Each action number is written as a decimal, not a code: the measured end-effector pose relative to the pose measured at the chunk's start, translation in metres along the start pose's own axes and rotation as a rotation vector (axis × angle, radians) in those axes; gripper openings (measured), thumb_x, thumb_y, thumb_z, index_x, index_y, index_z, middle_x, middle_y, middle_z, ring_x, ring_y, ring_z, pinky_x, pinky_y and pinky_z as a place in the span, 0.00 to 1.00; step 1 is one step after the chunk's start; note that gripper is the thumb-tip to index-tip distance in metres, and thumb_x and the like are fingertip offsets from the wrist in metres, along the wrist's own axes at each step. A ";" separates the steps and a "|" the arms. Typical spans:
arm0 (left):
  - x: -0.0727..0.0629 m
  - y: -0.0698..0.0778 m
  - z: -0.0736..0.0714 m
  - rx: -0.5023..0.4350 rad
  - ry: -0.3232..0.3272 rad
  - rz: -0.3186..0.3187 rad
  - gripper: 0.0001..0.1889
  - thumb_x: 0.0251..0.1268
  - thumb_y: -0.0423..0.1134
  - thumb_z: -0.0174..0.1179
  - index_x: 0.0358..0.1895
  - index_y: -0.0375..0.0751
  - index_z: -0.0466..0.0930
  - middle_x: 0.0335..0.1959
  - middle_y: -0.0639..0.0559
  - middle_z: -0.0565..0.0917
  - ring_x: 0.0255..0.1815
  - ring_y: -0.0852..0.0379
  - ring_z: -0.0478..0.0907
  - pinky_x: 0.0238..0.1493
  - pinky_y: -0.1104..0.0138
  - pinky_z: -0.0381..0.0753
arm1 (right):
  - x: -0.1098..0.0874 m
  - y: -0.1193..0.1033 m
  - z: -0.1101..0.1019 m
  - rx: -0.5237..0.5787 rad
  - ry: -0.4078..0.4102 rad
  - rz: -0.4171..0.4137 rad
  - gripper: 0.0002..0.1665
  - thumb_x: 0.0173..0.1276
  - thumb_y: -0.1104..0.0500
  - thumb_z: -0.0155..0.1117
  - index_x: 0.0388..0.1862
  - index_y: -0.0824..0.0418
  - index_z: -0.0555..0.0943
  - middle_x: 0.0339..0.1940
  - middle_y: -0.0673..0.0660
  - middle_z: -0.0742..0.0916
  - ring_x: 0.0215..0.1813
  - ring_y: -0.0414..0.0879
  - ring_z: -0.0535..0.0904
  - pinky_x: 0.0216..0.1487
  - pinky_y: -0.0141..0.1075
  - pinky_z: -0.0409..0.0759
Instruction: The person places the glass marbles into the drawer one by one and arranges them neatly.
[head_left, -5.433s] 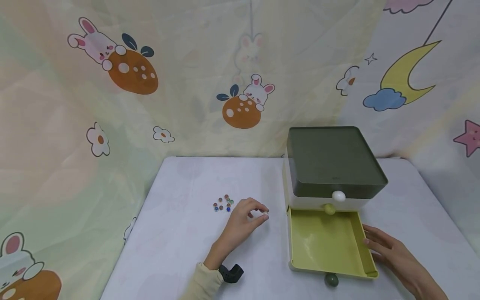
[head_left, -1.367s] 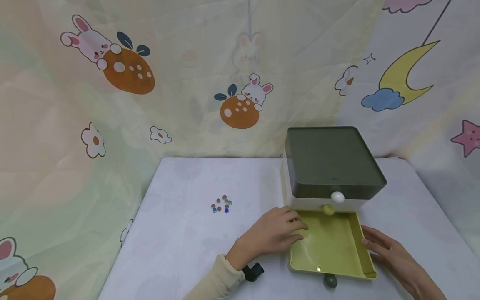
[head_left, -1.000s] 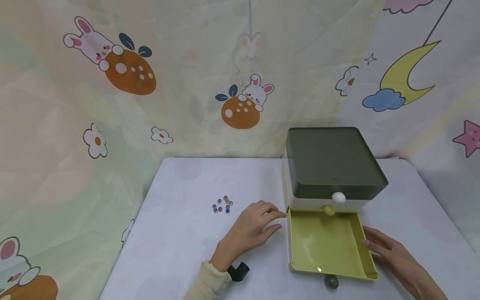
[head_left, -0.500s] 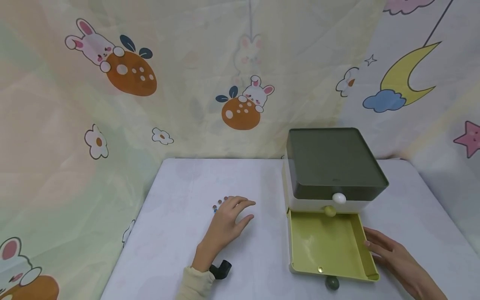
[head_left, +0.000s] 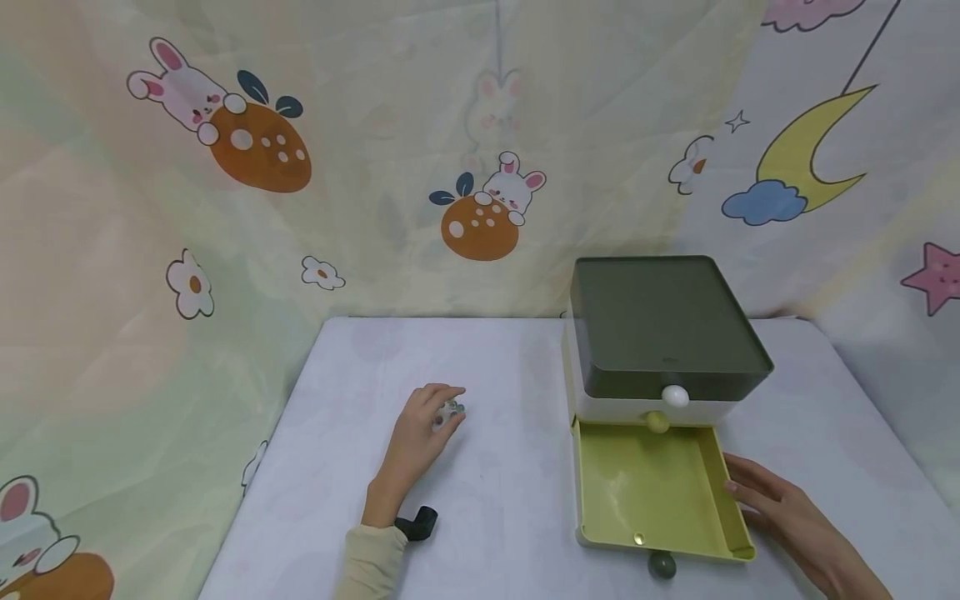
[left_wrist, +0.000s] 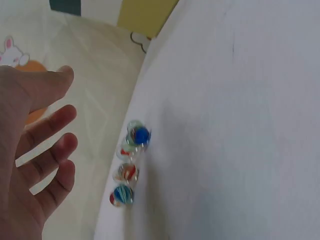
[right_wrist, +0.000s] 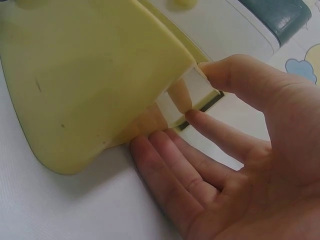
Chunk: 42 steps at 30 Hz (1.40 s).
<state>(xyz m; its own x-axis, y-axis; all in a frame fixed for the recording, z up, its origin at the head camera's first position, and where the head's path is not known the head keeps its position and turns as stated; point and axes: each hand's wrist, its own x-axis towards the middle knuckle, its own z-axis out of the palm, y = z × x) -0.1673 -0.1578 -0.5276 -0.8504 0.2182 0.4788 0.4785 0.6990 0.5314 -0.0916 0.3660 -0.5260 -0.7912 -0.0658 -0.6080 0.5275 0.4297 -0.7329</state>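
Note:
My left hand (head_left: 416, 429) is over several glass marbles (head_left: 453, 407) on the white table, thumb and fingers apart. In the left wrist view, the marbles (left_wrist: 126, 172) lie clustered beyond the fingertips, some clear with red or blue swirls, one deep blue. The left hand holds nothing. At the right, my right hand (head_left: 791, 508) rests against the side wall of the pulled-out yellow-green drawer (head_left: 652, 483). The right wrist view has its fairly straight fingers (right_wrist: 170, 160) touching the drawer's side, with the thumb at the rim. One small marble (head_left: 639, 538) sits at the drawer's front edge.
The drawer belongs to a small cabinet (head_left: 675, 317) with a dark green top, standing at the table's back right. Its knobs are white, yellow-green and dark green. Behind the table (head_left: 510, 533) hangs a patterned cloth (head_left: 360, 167).
A marble the left hand pinched earlier now lies in the drawer. The left hand has moved away from the drawer, leftward to the marbles. The right hand has stayed at the drawer's side.

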 end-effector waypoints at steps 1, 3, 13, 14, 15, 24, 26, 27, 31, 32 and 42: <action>-0.001 -0.003 -0.001 0.003 -0.003 -0.025 0.22 0.62 0.36 0.75 0.60 0.47 0.85 0.55 0.55 0.85 0.47 0.52 0.79 0.44 0.64 0.81 | 0.000 0.000 0.000 -0.004 0.003 0.003 0.56 0.79 0.33 0.55 0.87 0.63 0.43 0.86 0.72 0.51 0.84 0.69 0.54 0.72 0.50 0.77; -0.002 -0.009 -0.002 0.019 -0.008 -0.071 0.22 0.62 0.37 0.76 0.60 0.47 0.85 0.55 0.55 0.85 0.48 0.54 0.78 0.47 0.62 0.81 | 0.000 0.000 -0.001 -0.011 0.003 -0.001 0.56 0.79 0.34 0.55 0.87 0.63 0.44 0.86 0.72 0.52 0.82 0.67 0.60 0.71 0.49 0.78; -0.005 -0.025 -0.010 0.078 -0.074 -0.276 0.20 0.66 0.39 0.73 0.61 0.51 0.84 0.60 0.52 0.83 0.58 0.49 0.76 0.60 0.54 0.80 | 0.002 -0.002 -0.001 -0.010 0.011 0.004 0.58 0.78 0.33 0.56 0.87 0.64 0.43 0.86 0.73 0.52 0.83 0.69 0.55 0.70 0.49 0.78; -0.005 -0.025 -0.011 0.081 -0.078 -0.293 0.20 0.66 0.39 0.73 0.61 0.51 0.85 0.60 0.52 0.83 0.58 0.49 0.76 0.61 0.53 0.80 | 0.002 -0.002 -0.002 -0.012 0.010 0.002 0.57 0.78 0.33 0.56 0.87 0.64 0.43 0.86 0.73 0.52 0.83 0.69 0.55 0.71 0.49 0.78; -0.006 -0.025 -0.011 0.085 -0.081 -0.308 0.21 0.65 0.39 0.73 0.61 0.51 0.85 0.61 0.51 0.83 0.58 0.48 0.76 0.61 0.53 0.79 | 0.002 -0.001 -0.002 -0.012 0.009 0.000 0.57 0.78 0.33 0.56 0.87 0.64 0.43 0.86 0.73 0.52 0.83 0.69 0.55 0.71 0.49 0.78; -0.011 -0.029 -0.009 0.093 -0.107 -0.354 0.20 0.66 0.42 0.73 0.60 0.50 0.86 0.60 0.49 0.85 0.58 0.48 0.77 0.60 0.52 0.80 | 0.002 -0.001 -0.001 -0.015 0.007 0.004 0.57 0.78 0.33 0.55 0.87 0.64 0.43 0.86 0.72 0.52 0.84 0.69 0.54 0.72 0.50 0.77; -0.012 -0.029 -0.009 0.097 -0.106 -0.346 0.19 0.66 0.42 0.73 0.59 0.49 0.86 0.59 0.49 0.86 0.57 0.48 0.77 0.59 0.52 0.80 | 0.002 -0.001 -0.001 -0.014 0.008 0.007 0.57 0.78 0.33 0.55 0.87 0.64 0.43 0.86 0.72 0.52 0.83 0.69 0.55 0.72 0.50 0.77; -0.012 -0.029 -0.009 0.097 -0.109 -0.346 0.19 0.66 0.42 0.73 0.59 0.49 0.86 0.58 0.49 0.86 0.56 0.48 0.77 0.59 0.52 0.80 | 0.002 -0.001 -0.001 -0.009 0.007 0.007 0.57 0.79 0.33 0.55 0.87 0.64 0.43 0.86 0.73 0.52 0.83 0.70 0.55 0.72 0.51 0.77; -0.012 -0.028 -0.010 0.096 -0.113 -0.349 0.18 0.66 0.42 0.72 0.58 0.48 0.87 0.57 0.49 0.86 0.55 0.49 0.77 0.57 0.53 0.80 | 0.003 -0.002 0.000 0.006 0.002 0.012 0.57 0.79 0.33 0.55 0.87 0.64 0.42 0.86 0.73 0.51 0.83 0.71 0.53 0.73 0.53 0.75; -0.012 -0.028 -0.010 0.097 -0.113 -0.350 0.18 0.66 0.42 0.72 0.58 0.48 0.87 0.56 0.50 0.86 0.54 0.50 0.77 0.56 0.53 0.80 | 0.003 -0.002 0.000 0.008 0.000 0.009 0.57 0.79 0.33 0.55 0.87 0.64 0.42 0.86 0.73 0.50 0.83 0.71 0.53 0.73 0.54 0.75; -0.015 -0.033 -0.008 0.067 -0.120 -0.364 0.12 0.66 0.43 0.72 0.52 0.54 0.88 0.45 0.58 0.87 0.47 0.57 0.76 0.50 0.59 0.77 | 0.004 0.004 -0.001 -0.021 0.011 -0.003 0.56 0.79 0.33 0.55 0.87 0.64 0.44 0.86 0.72 0.53 0.82 0.69 0.57 0.71 0.51 0.78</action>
<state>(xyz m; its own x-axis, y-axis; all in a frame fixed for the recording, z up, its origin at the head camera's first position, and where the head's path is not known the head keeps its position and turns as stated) -0.1685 -0.1893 -0.5468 -0.9834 0.0228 0.1801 0.1286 0.7876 0.6026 -0.0928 0.3686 -0.5310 -0.7963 -0.0570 -0.6022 0.5184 0.4486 -0.7280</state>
